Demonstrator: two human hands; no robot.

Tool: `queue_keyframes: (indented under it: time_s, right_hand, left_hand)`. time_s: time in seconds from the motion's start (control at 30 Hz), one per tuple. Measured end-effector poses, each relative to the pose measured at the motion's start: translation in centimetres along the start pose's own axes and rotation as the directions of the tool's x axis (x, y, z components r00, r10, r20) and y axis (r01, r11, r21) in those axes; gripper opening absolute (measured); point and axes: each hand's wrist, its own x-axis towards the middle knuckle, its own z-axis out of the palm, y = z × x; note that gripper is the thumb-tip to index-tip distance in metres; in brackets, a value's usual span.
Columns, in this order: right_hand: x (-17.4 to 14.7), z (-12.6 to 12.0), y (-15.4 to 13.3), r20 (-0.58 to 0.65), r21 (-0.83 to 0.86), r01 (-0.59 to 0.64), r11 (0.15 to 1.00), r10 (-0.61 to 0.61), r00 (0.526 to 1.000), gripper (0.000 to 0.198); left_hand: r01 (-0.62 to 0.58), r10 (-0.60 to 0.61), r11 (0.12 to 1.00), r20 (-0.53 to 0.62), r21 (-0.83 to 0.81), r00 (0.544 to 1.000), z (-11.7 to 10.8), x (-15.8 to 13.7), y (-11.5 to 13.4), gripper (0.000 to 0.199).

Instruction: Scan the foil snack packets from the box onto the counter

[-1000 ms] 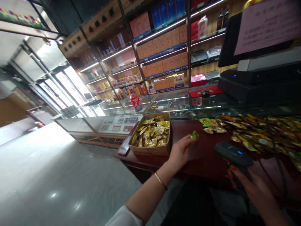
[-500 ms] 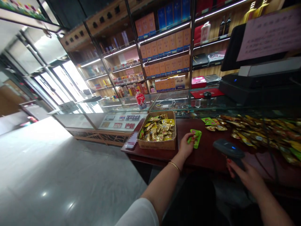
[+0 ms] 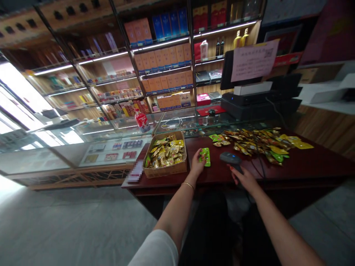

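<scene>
A green packet (image 3: 208, 159) is over the middle of the dark red worktop (image 3: 302, 160), the left hand's (image 3: 197, 164) grip closed on its left side. Just right, the right hand's (image 3: 245, 179) grip is wrapped around a dark scanner (image 3: 230, 158). A cardboard box (image 3: 166, 171) of gold packets (image 3: 168, 153) stands left, and a packet heap (image 3: 255, 142) lies far right.

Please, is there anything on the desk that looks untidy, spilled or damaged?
Nothing looks plainly spilled or damaged. Only the loose packets look untidy: they lie in an uneven heap on the desk, while others are gathered in the cardboard box. The flat object by the box is pixelated.
</scene>
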Motion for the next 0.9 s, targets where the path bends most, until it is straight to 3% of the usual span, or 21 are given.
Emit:
queue_keyframes:
  time_s: [0.13,0.3,0.47,0.6,0.73,0.9]
  right_hand:
    - [-0.1,0.2,0.3,-0.010,-0.004,-0.009,1.000,0.009,1.000,0.061]
    - [-0.5,0.2,0.5,-0.023,-0.033,-0.006,0.999,0.005,1.000,0.051]
    - [-0.8,0.2,0.2,-0.031,-0.059,-0.020,0.998,0.019,0.999,0.045]
    - [-0.9,0.3,0.1,-0.033,-0.089,-0.035,0.995,0.032,0.999,0.043]
    - [-0.9,0.1,0.3,-0.014,-0.106,-0.061,0.993,0.060,0.998,0.045]
    - [-2.2,0.1,-0.2,-0.019,-0.121,-0.106,0.987,0.105,0.994,0.042]
  left_hand:
    - [-0.008,0.009,1.000,-0.053,0.009,0.999,0.0,0.1,0.4,0.078]
    - [-0.024,0.024,1.000,-0.128,-0.002,0.992,0.2,-0.3,0.7,0.078]
    - [-0.040,0.041,0.999,-0.121,0.018,0.992,0.4,-0.9,0.8,0.068]
    - [0.069,-0.091,0.976,-0.099,-0.207,0.991,-0.5,-1.0,1.3,0.049]
    - [0.153,-0.190,0.859,-0.028,-0.488,0.981,-1.8,-1.0,2.4,0.048]
    - [0.255,-0.245,0.771,0.098,-0.584,0.964,-2.1,-0.7,3.1,0.056]
